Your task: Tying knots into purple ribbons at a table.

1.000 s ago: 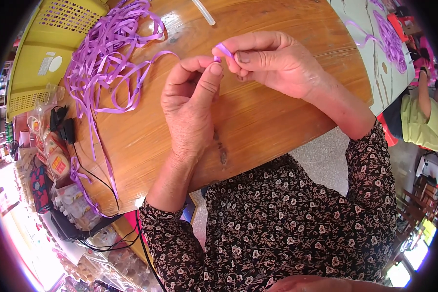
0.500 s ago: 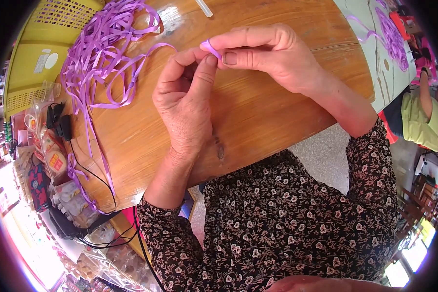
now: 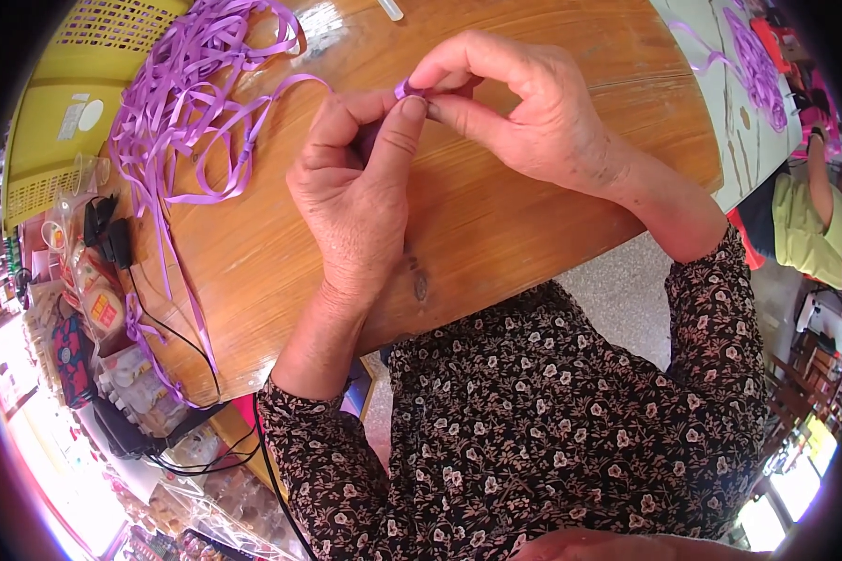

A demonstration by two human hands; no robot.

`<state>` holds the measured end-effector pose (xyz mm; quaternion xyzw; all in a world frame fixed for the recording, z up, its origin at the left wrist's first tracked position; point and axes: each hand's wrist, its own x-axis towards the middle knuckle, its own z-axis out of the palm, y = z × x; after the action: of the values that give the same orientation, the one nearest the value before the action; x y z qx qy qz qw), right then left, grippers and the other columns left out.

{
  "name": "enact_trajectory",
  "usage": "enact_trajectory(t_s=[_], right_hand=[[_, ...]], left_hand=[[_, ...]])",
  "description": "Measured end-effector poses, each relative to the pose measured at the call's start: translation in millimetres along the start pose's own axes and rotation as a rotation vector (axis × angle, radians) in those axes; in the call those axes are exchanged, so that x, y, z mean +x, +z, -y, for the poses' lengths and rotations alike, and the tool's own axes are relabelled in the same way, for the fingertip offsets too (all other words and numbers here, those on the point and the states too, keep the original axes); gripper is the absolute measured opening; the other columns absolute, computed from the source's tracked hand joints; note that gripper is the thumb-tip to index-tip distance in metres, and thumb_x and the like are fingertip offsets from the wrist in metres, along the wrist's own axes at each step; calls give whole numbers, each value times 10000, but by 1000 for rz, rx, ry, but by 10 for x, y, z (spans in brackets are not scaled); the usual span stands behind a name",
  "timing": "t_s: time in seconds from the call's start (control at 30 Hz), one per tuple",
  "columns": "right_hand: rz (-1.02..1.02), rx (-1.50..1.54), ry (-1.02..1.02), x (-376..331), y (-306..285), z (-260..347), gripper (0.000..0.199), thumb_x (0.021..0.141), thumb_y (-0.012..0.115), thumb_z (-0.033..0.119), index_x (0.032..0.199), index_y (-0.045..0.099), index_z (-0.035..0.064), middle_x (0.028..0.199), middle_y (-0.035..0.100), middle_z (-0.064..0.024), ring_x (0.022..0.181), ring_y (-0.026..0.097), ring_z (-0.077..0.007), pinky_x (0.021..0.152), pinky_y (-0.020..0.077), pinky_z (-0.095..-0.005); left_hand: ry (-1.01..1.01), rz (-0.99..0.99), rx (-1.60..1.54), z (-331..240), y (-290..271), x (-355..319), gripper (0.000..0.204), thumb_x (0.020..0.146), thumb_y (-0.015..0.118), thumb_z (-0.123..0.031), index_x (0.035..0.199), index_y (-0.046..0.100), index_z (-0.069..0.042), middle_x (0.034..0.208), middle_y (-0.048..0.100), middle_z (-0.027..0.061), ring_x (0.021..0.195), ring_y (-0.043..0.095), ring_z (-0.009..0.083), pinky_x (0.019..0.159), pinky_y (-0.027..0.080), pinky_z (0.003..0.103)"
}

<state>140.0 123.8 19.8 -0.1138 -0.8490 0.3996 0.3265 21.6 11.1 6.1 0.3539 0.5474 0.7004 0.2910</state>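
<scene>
A narrow purple ribbon (image 3: 295,82) runs from a tangled heap into my left hand (image 3: 357,192). My left thumb and index finger pinch it, and a short folded bit shows between the fingertips. My right hand (image 3: 533,117) meets it there, its thumb and index tips closed on the same small bit of ribbon. The other fingers of my right hand curl behind, partly hidden. Both hands are held above the wooden table (image 3: 496,224). Whether the ribbon is knotted or just folded at the fingertips I cannot tell.
The ribbon heap (image 3: 182,103) lies beside a yellow plastic basket (image 3: 61,122). Bagged goods and a black cable (image 3: 173,332) line the table's left edge. A clear tube (image 3: 390,9) lies at the far edge. More purple ribbon (image 3: 756,70) and a person in yellow-green (image 3: 809,224) are at right.
My right index finger has bent into a higher arch, and the ribbon at the fingertips has shifted from a loop over that finger to a small folded bit at my left thumb.
</scene>
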Motion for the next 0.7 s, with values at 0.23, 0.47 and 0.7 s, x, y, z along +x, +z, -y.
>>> enact_trajectory(t_s=[0.23,0.47,0.7], right_hand=[[171,483,231,78,-52,-97,199,856,615,49,1054,621,31,875,666,-47,847,624,-105,765,494,-245],[55,-300,-336,34,-80,-51,180,784,669,24,963,652,20,829,624,-58,776,595,-201,706,467,-306],[148,-408,-501,174,-250,-6,211,770,601,29,967,628,-39,860,597,-109,771,585,-231,696,451,-324]], left_hand=[[-166,48,-252,-71,-25,6,64,858,631,-24,914,651,0,876,640,-1,789,537,36,709,413,168],[-226,74,-204,-85,-59,15,79,876,614,-60,908,658,-3,838,629,-13,753,506,27,669,386,159],[-290,67,-62,-95,-98,39,103,870,640,-87,908,663,6,812,628,-17,733,509,24,651,396,162]])
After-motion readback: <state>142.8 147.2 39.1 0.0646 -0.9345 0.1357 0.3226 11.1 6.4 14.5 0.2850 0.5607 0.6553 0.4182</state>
